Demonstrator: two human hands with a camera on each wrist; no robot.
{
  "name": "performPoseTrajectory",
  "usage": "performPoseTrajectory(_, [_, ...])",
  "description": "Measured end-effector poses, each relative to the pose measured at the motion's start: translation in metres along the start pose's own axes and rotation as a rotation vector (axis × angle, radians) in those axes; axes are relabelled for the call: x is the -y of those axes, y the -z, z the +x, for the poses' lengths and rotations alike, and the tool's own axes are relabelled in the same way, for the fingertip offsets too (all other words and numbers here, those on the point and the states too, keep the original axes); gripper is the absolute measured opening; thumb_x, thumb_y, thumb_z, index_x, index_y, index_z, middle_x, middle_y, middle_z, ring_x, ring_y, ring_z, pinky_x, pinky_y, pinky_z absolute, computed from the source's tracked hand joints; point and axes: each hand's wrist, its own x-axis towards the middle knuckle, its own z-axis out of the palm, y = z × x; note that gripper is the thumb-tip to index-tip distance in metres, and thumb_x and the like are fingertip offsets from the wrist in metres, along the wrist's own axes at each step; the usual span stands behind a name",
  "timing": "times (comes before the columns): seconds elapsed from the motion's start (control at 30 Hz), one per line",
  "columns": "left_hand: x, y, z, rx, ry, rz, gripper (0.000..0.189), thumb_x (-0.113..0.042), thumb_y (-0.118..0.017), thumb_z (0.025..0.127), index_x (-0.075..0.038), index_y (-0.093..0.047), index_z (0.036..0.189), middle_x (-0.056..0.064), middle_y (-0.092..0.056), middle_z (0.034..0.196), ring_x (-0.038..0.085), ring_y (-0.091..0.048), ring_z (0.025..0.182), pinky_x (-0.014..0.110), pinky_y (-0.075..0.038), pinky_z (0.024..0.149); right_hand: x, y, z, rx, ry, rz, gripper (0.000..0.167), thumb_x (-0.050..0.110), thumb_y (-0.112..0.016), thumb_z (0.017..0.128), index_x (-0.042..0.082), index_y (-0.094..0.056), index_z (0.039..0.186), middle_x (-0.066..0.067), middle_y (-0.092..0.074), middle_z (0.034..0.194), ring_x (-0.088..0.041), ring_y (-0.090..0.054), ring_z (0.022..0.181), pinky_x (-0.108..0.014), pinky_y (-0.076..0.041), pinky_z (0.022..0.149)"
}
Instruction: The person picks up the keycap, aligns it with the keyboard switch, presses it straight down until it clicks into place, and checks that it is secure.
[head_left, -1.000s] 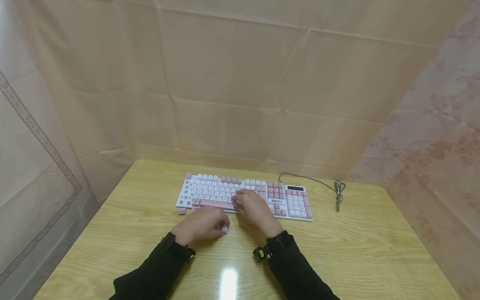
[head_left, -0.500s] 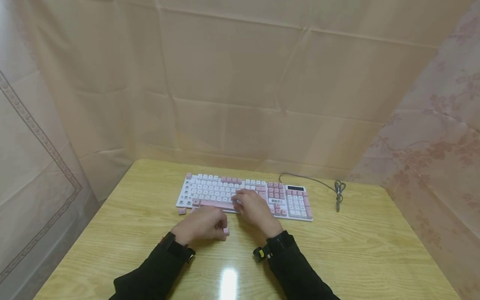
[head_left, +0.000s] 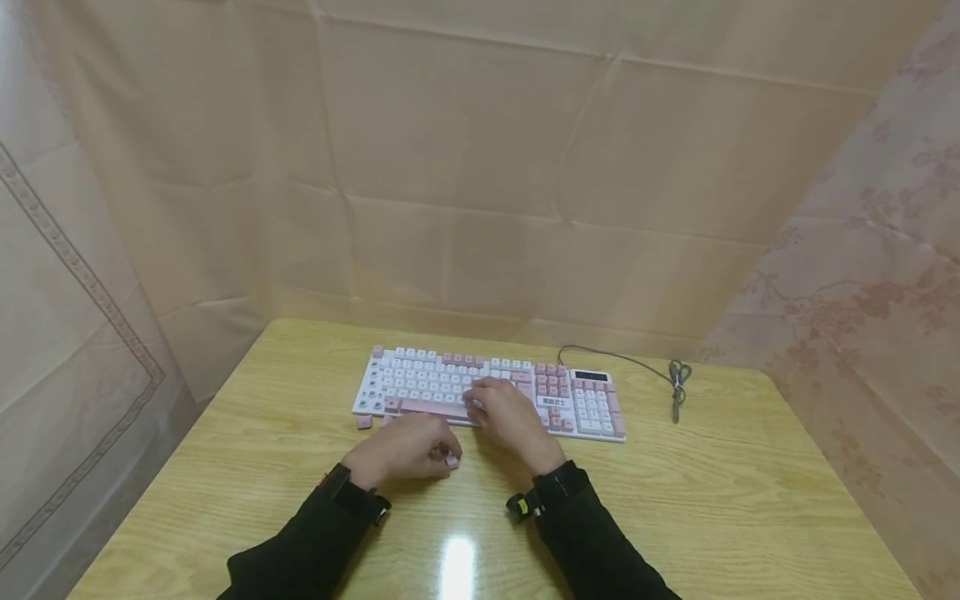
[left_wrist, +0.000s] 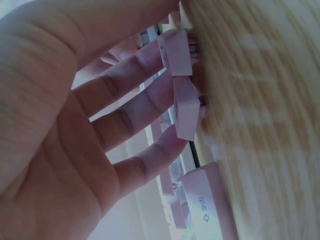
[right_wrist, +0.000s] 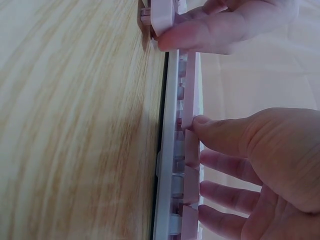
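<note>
Pink-and-white rectangular plastic keyboard (head_left: 450,385) flat on wood-grain bench (head_left: 735,483) | left hand (head_left: 408,446) touching loose pink plastic keycaps (left_wrist: 186,107), grip unclear | right hand (head_left: 513,417) relaxed, touching front keys (right_wrist: 191,150) | left-edge sockets (head_left: 372,384) bare, most others capped

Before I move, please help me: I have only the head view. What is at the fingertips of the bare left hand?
Observer: In the left wrist view, two small pink plastic keycaps are side by side at the fingertips of the left hand.
Operator: Which way do their undersides face?
Observer: Toward the yellow wooden table.
Operator: And the thumb of the right hand?
Observer: In the right wrist view, it seems to touch the end of the long pink plastic space bar.
</note>
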Motion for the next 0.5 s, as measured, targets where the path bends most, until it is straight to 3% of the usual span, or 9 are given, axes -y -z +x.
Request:
performPoseTrajectory(0.23, [-0.0004, 0.0000, -0.0014, -0.025, 0.054, 0.014, 0.008, -0.012, -0.078, 0.083, -0.019, -0.074, 0.081, -0.017, -0.061, 0.072, 0.001, -0.054, 0.065, 0.023, -0.047, 0.064, -0.0003, -0.0001, 0.0000, 0.001, 0.001, 0.004, 0.020, 0.011, -0.074, 0.093, 0.008, -0.076, 0.112, -0.011, -0.070, 0.121, -0.030, -0.064, 0.115, -0.043, -0.050, 0.100])
performPoseTrajectory(0.5, [0.0008, 0.0002, -0.0017, -0.031, 0.115, 0.024, 0.008, -0.020, -0.081, 0.081, -0.020, -0.074, 0.078, -0.016, -0.058, 0.067, 0.003, -0.052, 0.062, 0.025, -0.046, 0.061, 0.0005, 0.0007, -0.0005, -0.001, -0.001, 0.003, 0.019, 0.012, -0.073, 0.094, 0.008, -0.076, 0.113, -0.012, -0.070, 0.121, -0.030, -0.064, 0.115, -0.044, -0.050, 0.100])
